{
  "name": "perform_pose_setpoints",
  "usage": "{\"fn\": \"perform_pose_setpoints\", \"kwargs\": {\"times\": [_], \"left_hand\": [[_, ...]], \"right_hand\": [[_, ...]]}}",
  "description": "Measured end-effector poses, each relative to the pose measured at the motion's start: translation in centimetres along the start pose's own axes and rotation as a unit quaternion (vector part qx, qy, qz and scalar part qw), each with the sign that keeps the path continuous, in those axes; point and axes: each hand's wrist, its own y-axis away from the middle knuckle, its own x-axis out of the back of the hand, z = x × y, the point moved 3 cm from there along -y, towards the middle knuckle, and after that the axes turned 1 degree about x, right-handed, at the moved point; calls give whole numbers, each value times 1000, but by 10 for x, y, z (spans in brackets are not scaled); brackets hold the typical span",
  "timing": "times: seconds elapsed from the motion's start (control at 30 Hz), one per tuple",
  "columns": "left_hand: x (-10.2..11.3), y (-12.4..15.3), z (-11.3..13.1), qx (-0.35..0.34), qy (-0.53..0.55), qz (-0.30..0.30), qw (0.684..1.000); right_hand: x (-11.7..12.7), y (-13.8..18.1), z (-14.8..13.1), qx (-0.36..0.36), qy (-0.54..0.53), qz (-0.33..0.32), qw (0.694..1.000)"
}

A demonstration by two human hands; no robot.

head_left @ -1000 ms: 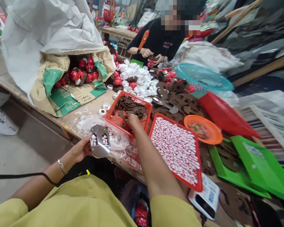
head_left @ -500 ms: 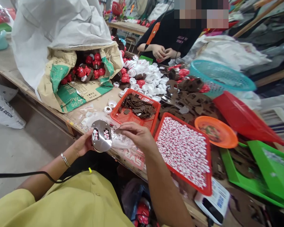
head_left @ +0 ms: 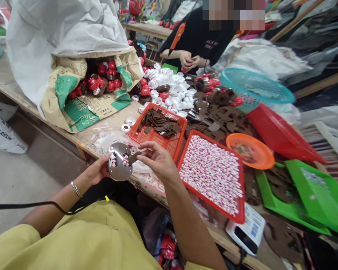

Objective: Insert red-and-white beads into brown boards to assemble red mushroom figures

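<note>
My left hand [head_left: 97, 170] grips a round shiny metal plate [head_left: 119, 162] that has two slots with small red-and-white pieces in them. My right hand [head_left: 156, 161] pinches a small brown piece [head_left: 133, 156] and holds it against the plate's right edge. Just beyond my hands stands a red mesh basket [head_left: 169, 140] with brown pieces in it. To its right lies a red tray [head_left: 238, 217] full of small red-and-white pieces.
A torn paper sack [head_left: 81, 108] of red toy parts lies at the left under a white bag. White and red parts [head_left: 169, 88] are heaped behind the basket. Brown cut-outs [head_left: 222, 116], an orange dish [head_left: 249, 150], a teal basket [head_left: 256, 88] and green trays [head_left: 312, 195] crowd the right. Another person [head_left: 197, 41] works across the table.
My right hand left the red mesh basket with a brown piece and came back to the metal plate in my left hand. The plate stayed about where it was.
</note>
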Motion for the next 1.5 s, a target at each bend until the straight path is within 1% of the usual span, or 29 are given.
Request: {"fn": "perform_pose_setpoints", "kwargs": {"times": [0.13,0.2,0.47,0.6,0.73,0.83,0.9,0.97,1.0,1.1,1.13,1.17,1.2,1.33,1.43,1.47,1.5], "left_hand": [[-1,0,1,0,3,11,1000],[-2,1,1,-4,2,8,1000],[-3,1,0,-14,0,-10,1000],[-2,1,-2,-15,-7,-28,999],[0,-1,-4,-15,-18,-34,999],[0,-2,-5,-14,-23,-41,999],[0,-2,-4,-19,-24,-41,999],[0,-2,-3,-24,-17,-34,999],[-1,-2,-3,-23,-10,-29,999],[-3,-1,0,-21,19,-30,999],[-3,-1,1,-26,26,-34,999],[-3,0,2,-33,31,-39,998],[-3,0,3,-41,34,-44,998],[1,1,1,-51,31,-55,997],[2,0,-1,-51,39,-55,996],[2,-1,-2,-48,43,-55,996],[1,-1,-2,-43,44,-57,996]], "right_hand": [[-2,-2,0,-15,8,-10,1000],[-4,-2,2,-16,18,-13,1000],[-16,-2,8,24,72,-47,996],[-16,-1,7,17,81,-64,995],[-15,-1,9,13,80,-66,995],[-15,0,11,25,83,-65,994],[-16,1,11,46,110,-66,991],[-18,4,9,102,179,-52,977],[-19,6,7,143,224,-39,963],[-25,14,6,262,342,15,902],[-26,17,8,282,361,27,889],[-27,19,11,288,368,33,883],[-27,21,15,281,365,32,887],[-26,25,31,209,297,-9,932],[-22,26,36,165,240,-45,955],[-19,26,35,154,216,-48,963],[-13,25,35,144,187,-35,971]]}}
